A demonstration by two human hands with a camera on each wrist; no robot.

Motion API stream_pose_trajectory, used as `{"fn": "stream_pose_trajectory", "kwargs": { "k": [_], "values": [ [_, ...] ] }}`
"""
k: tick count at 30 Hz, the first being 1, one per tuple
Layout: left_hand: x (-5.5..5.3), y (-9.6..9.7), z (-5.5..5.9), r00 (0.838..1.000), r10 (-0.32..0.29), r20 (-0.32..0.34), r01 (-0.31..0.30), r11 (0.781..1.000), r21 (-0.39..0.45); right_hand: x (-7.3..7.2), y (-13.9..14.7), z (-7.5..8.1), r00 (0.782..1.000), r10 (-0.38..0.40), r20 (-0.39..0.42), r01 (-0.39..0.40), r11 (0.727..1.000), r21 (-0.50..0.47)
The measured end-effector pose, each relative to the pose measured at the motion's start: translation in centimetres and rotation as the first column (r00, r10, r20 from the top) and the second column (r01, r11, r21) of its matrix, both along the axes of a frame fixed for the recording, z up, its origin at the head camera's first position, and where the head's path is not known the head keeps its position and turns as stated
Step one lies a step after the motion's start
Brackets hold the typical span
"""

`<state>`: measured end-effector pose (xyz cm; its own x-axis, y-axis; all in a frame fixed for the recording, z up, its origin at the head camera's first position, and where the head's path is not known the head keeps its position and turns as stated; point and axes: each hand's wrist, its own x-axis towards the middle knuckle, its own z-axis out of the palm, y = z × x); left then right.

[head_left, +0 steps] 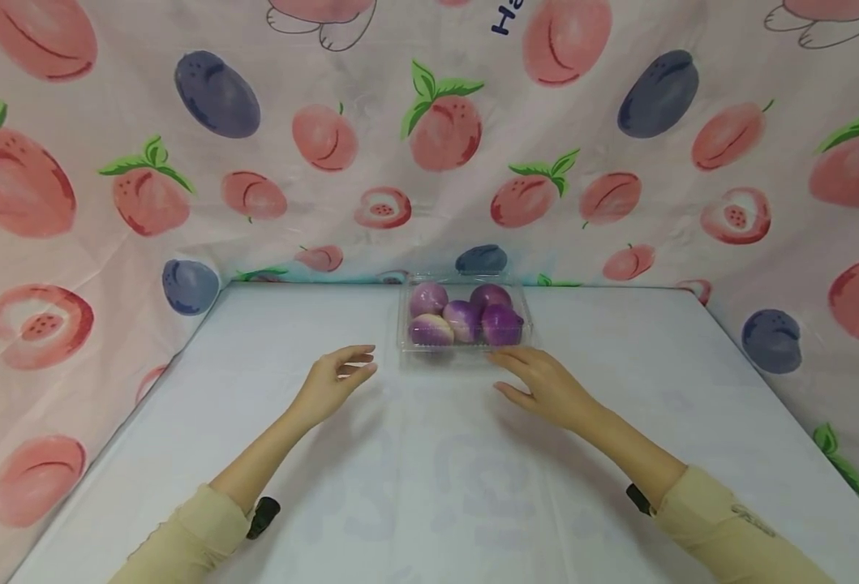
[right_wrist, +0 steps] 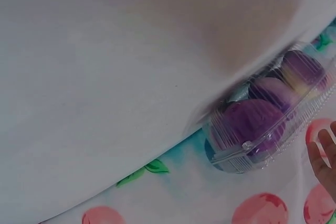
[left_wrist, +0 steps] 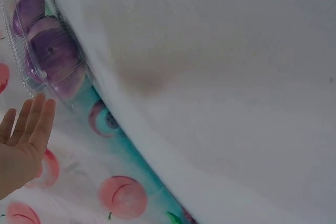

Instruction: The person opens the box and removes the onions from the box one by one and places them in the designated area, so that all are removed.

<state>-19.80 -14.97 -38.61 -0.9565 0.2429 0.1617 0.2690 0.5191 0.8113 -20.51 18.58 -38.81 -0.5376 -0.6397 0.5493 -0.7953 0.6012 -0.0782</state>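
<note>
We have L hand & R hand part-open, fingers relaxed, nothing held. Clear box w/ 5 purple veg nr far worktop edge, looks closed; no grip yet.

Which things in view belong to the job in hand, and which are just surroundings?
Likely the job's:
clear plastic box, nearest thing to both hands
purple round items inside it
left hand
right hand

Likely just surroundings:
white tabletop
fruit-print cloth
</note>
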Motion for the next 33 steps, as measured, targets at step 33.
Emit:
{"fn": "stream_pose_trajectory", "kwargs": {
  "k": [33],
  "values": [
    [-4.9,4.1,-2.5,0.812,-0.049,0.582,-0.348,0.76,0.549,-5.4,-7.0,-0.3,0.994,0.038,0.1,-0.038,0.999,-0.003]
  ]
}}
